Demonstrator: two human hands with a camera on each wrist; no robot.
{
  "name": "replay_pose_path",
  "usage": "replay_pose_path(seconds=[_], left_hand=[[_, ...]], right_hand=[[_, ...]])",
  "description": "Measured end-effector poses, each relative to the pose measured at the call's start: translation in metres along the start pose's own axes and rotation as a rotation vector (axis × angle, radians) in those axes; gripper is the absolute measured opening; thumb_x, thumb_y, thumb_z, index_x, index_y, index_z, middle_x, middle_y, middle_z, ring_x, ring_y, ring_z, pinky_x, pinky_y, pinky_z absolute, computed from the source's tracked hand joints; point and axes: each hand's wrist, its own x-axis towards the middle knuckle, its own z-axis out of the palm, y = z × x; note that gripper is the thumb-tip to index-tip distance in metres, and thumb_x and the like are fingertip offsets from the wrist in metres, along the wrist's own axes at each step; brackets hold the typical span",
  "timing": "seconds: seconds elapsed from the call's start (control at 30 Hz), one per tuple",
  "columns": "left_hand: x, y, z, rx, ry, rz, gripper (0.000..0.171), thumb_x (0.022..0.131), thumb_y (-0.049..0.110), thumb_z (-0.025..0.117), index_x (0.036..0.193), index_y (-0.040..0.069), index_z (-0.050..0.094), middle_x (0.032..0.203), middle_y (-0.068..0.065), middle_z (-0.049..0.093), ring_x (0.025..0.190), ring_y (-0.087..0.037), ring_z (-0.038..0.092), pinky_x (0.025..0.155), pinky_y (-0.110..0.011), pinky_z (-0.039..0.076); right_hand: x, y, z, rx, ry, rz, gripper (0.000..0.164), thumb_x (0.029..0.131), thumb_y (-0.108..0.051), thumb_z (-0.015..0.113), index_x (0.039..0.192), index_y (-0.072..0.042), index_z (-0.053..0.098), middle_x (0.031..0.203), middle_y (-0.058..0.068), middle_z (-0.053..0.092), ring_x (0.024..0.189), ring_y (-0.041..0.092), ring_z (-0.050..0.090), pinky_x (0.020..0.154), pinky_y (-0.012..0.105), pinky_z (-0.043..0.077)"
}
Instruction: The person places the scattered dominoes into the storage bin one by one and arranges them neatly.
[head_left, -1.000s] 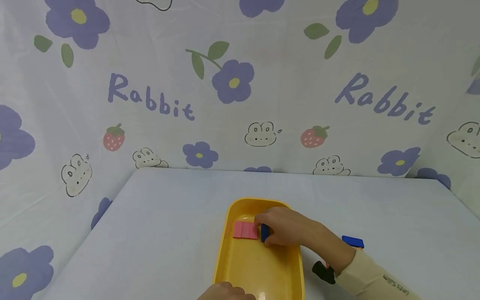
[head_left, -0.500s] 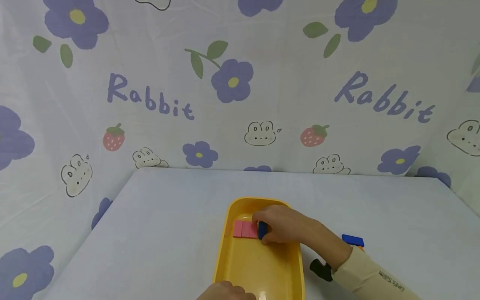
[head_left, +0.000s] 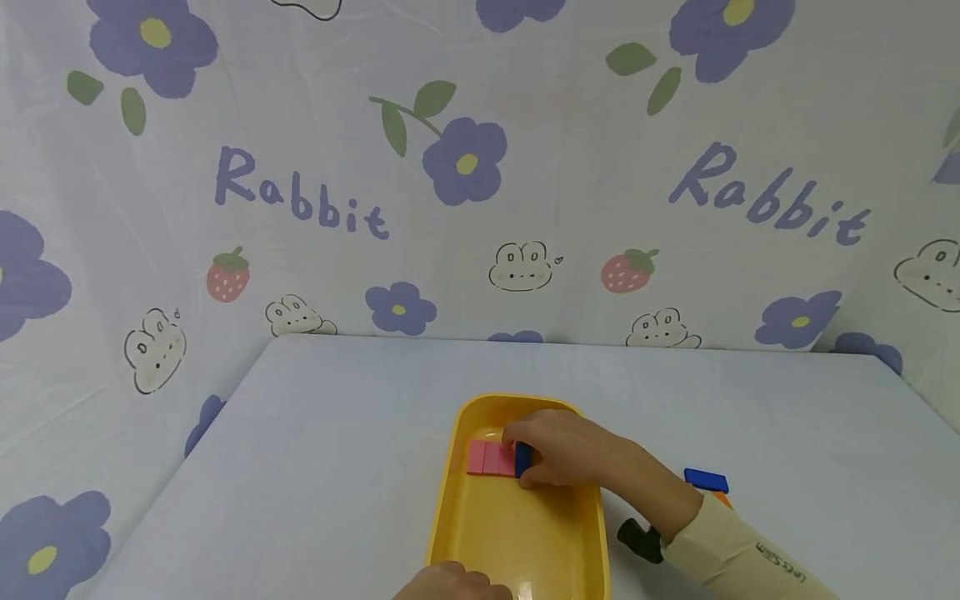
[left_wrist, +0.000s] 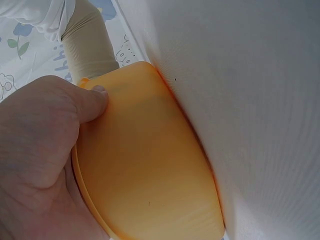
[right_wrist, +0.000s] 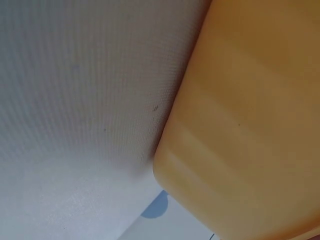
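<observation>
A yellow plastic tray (head_left: 525,525) stands on the table, its near end cut off by the frame. Inside, near the far end, several flat pink blocks (head_left: 491,458) lie side by side in a row. My right hand (head_left: 566,450) reaches over the right rim and pinches a dark blue block (head_left: 522,459) against the row's right end. At the tray's near end is my left hand (head_left: 453,583). In the left wrist view that hand (left_wrist: 45,135) grips the rim, thumb on the outer wall (left_wrist: 150,150). Only the tray's outer wall (right_wrist: 240,125) and the table show in the right wrist view.
Right of the tray, partly behind my right forearm, lie a blue block (head_left: 706,480), an orange piece (head_left: 722,498) and a dark green rounded piece (head_left: 640,542). A printed cloth (head_left: 337,275) hangs behind the white table (head_left: 322,467).
My right hand has moved slightly left with the dark blue block, closing the gap to the pink row. The left hand stays at the tray's near end.
</observation>
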Motion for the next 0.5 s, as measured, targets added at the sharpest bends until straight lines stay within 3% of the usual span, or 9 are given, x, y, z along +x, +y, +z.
replay_pose_path(seconds=[0.2, 0.37, 0.5], left_hand=[[0.000, 0.000, 0.000, 0.008, -0.013, 0.000, 0.011, 0.092, 0.029, 0.068, 0.088, 0.019, 0.066, 0.065, 0.016, 0.049, 0.055, 0.009, 0.036, 0.055, -0.005, 0.026], [0.000, -0.001, 0.002, 0.053, 0.040, 0.040, 0.010, 0.089, 0.026, 0.072, 0.086, 0.020, 0.065, 0.064, 0.015, 0.049, 0.054, 0.009, 0.035, 0.054, -0.005, 0.024], [0.000, -0.001, 0.003, 0.056, 0.058, 0.039, 0.009, 0.087, 0.025, 0.073, 0.085, 0.020, 0.066, 0.063, 0.015, 0.048, 0.053, 0.009, 0.032, 0.053, -0.005, 0.024]], right_hand=[[0.000, -0.001, 0.001, -0.027, 0.012, -0.002, 0.033, 0.081, -0.027, 0.085, 0.105, -0.013, 0.067, 0.090, -0.006, 0.064, 0.081, 0.009, 0.054, 0.083, 0.030, 0.050], [-0.002, -0.004, -0.005, -0.035, 0.031, -0.003, 0.030, 0.083, -0.027, 0.083, 0.104, -0.011, 0.068, 0.087, -0.004, 0.064, 0.079, 0.011, 0.053, 0.080, 0.030, 0.050], [-0.010, -0.009, -0.015, -0.039, 0.079, 0.055, 0.032, 0.085, -0.026, 0.081, 0.110, -0.010, 0.069, 0.098, -0.001, 0.067, 0.087, 0.014, 0.055, 0.083, 0.034, 0.051]])
